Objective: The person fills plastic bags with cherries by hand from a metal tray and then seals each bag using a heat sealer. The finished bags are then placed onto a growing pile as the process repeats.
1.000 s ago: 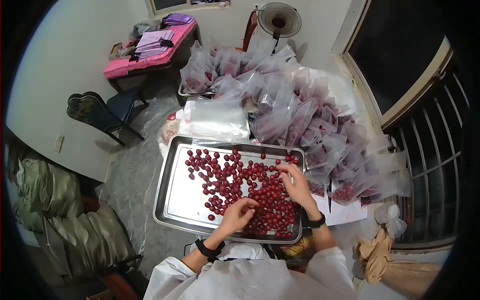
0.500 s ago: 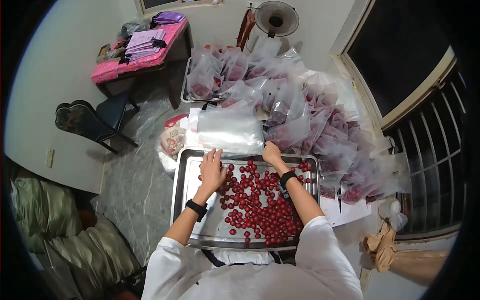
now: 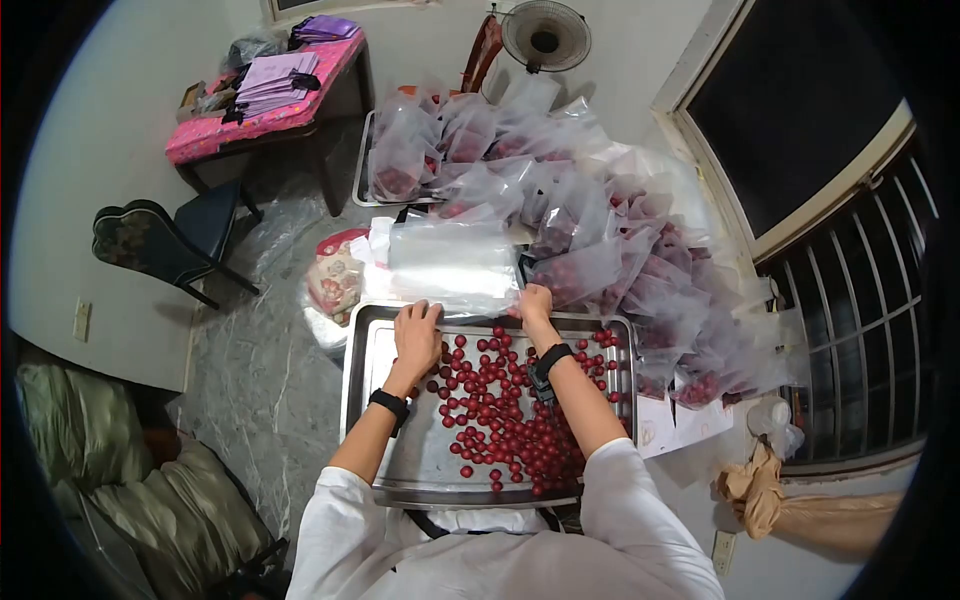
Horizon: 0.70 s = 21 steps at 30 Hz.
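Observation:
A metal tray (image 3: 362,400) lies in front of me with many round red fruits (image 3: 500,400) spread over its middle and right. My left hand (image 3: 417,338) rests at the tray's far edge, fingers spread, touching the near edge of a stack of clear plastic bags (image 3: 450,262). My right hand (image 3: 533,304) is closed at the stack's near right corner, its fingers pinching what looks like a bag's edge. Both wrists wear black bands.
Filled clear bags of red fruit (image 3: 580,225) crowd beyond and to the right. A pink-covered table (image 3: 200,145) and dark chair (image 3: 150,240) stand at left, a fan (image 3: 545,38) at the back. White paper (image 3: 690,428) lies right of the tray.
My right hand has moved slightly left and nearer, now at the corner of the bag stack. My left hand has shifted a little. The whole view has moved slightly.

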Each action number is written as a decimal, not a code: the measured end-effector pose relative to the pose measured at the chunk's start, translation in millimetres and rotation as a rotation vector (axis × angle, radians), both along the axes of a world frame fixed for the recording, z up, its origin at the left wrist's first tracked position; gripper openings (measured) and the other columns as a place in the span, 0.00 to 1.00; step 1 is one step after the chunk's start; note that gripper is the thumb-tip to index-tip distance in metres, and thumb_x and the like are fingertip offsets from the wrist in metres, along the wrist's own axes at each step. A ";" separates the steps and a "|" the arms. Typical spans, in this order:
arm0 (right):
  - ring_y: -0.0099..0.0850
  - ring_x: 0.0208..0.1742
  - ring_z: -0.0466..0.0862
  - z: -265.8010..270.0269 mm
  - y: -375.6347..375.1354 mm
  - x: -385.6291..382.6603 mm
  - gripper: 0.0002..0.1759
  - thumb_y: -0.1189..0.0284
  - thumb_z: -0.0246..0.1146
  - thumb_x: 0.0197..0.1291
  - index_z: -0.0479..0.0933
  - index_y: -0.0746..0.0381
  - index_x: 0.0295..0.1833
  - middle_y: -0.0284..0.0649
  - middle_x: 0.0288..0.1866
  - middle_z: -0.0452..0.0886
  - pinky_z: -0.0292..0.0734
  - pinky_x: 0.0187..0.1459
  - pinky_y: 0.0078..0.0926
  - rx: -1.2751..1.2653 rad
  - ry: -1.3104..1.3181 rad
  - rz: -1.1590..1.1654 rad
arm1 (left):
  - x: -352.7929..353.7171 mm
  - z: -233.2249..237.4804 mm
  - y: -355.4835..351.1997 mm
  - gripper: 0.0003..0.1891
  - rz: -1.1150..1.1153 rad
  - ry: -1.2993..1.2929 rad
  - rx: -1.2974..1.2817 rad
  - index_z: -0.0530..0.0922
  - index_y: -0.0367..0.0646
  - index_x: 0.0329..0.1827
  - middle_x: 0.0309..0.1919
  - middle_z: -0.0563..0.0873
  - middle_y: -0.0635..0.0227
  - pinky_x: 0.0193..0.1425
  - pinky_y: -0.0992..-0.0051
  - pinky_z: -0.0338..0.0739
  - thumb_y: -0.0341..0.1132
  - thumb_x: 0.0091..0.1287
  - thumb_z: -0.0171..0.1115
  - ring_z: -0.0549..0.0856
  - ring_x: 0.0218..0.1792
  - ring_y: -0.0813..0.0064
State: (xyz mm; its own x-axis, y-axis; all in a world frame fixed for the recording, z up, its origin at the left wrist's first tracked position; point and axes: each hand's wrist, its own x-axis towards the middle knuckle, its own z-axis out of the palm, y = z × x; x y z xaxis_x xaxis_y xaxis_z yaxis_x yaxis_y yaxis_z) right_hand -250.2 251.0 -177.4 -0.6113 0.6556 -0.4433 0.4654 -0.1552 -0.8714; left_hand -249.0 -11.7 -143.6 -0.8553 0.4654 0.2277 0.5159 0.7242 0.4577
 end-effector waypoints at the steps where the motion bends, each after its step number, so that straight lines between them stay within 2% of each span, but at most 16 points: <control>1: 0.35 0.30 0.85 3.8 1.6 0.9 0.12 0.71 0.53 0.72 0.80 0.65 0.48 0.45 0.42 0.82 0.88 0.31 0.33 0.000 0.000 -0.003 | -0.1 0.3 0.8 0.27 0.003 0.003 -0.006 0.78 0.47 0.62 0.62 0.77 0.56 0.66 0.53 0.69 0.29 0.56 0.69 0.73 0.63 0.50; 4: 0.33 0.29 0.83 13.7 -0.1 2.3 0.12 0.72 0.54 0.72 0.80 0.66 0.44 0.40 0.38 0.80 0.89 0.27 0.34 -0.067 0.031 -0.027 | -0.6 4.2 3.5 0.27 0.028 -0.035 0.002 0.78 0.47 0.61 0.61 0.78 0.57 0.66 0.54 0.70 0.30 0.55 0.71 0.73 0.62 0.50; 7: 0.34 0.30 0.83 24.6 -6.7 2.0 0.10 0.71 0.58 0.71 0.80 0.68 0.44 0.41 0.37 0.80 0.87 0.25 0.32 -0.140 0.044 -0.105 | -0.2 11.6 7.5 0.27 0.057 0.004 -0.020 0.79 0.44 0.58 0.56 0.79 0.58 0.63 0.55 0.71 0.29 0.52 0.73 0.74 0.59 0.51; 9: 0.37 0.28 0.82 35.0 -7.9 2.1 0.12 0.74 0.65 0.63 0.76 0.74 0.45 0.46 0.39 0.81 0.86 0.25 0.32 -0.286 0.027 -0.043 | -2.6 13.6 8.0 0.27 0.058 0.011 -0.028 0.79 0.45 0.58 0.54 0.79 0.59 0.61 0.55 0.72 0.31 0.52 0.74 0.74 0.58 0.51; 10: 0.36 0.27 0.81 26.5 -7.0 -4.5 0.13 0.72 0.68 0.63 0.77 0.73 0.42 0.47 0.38 0.81 0.81 0.21 0.29 -0.284 -0.029 -0.075 | -4.6 13.5 8.7 0.26 0.060 0.017 -0.035 0.80 0.45 0.57 0.53 0.80 0.59 0.59 0.55 0.72 0.34 0.52 0.75 0.75 0.57 0.52; 11: 0.36 0.27 0.81 22.4 -7.8 -6.8 0.13 0.72 0.68 0.63 0.77 0.73 0.42 0.47 0.38 0.81 0.81 0.21 0.29 -0.285 -0.023 -0.077 | -6.7 10.7 10.3 0.26 0.057 0.022 -0.036 0.80 0.45 0.57 0.53 0.80 0.59 0.59 0.55 0.72 0.34 0.52 0.75 0.75 0.57 0.52; 14: 0.30 0.25 0.79 19.4 -11.8 -6.5 0.12 0.69 0.71 0.63 0.78 0.66 0.40 0.40 0.34 0.81 0.69 0.18 0.22 -0.353 -0.030 -0.280 | -14.0 6.2 12.9 0.23 0.079 0.014 -0.050 0.81 0.46 0.53 0.51 0.80 0.60 0.57 0.56 0.72 0.36 0.53 0.76 0.75 0.55 0.53; 17: 0.30 0.25 0.78 20.8 -13.7 -7.4 0.12 0.68 0.72 0.62 0.78 0.65 0.40 0.40 0.36 0.81 0.69 0.18 0.22 -0.367 0.001 -0.361 | -12.9 5.4 14.9 0.21 0.058 0.023 -0.066 0.82 0.46 0.50 0.51 0.80 0.58 0.56 0.56 0.72 0.37 0.53 0.76 0.75 0.55 0.53; 18: 0.30 0.27 0.79 22.3 -12.0 -8.9 0.11 0.70 0.72 0.62 0.80 0.66 0.41 0.42 0.37 0.82 0.74 0.22 0.25 -0.393 0.000 -0.389 | -11.6 6.1 15.5 0.20 0.077 0.066 -0.054 0.82 0.47 0.50 0.50 0.80 0.56 0.57 0.56 0.72 0.37 0.53 0.76 0.75 0.55 0.52; 20: 0.31 0.28 0.80 24.1 -8.2 -9.7 0.11 0.71 0.72 0.62 0.79 0.66 0.41 0.42 0.38 0.82 0.75 0.22 0.25 -0.426 0.001 -0.426 | -13.1 4.9 18.0 0.20 0.093 0.114 -0.040 0.82 0.47 0.49 0.50 0.80 0.54 0.57 0.56 0.72 0.37 0.54 0.76 0.75 0.56 0.52; 21: 0.31 0.29 0.80 24.9 -7.5 -10.0 0.11 0.71 0.73 0.61 0.78 0.65 0.41 0.43 0.39 0.81 0.75 0.22 0.25 -0.459 -0.003 -0.459 | -15.4 4.9 16.9 0.20 0.037 0.218 -0.013 0.82 0.46 0.49 0.50 0.81 0.52 0.57 0.54 0.71 0.38 0.53 0.76 0.76 0.56 0.51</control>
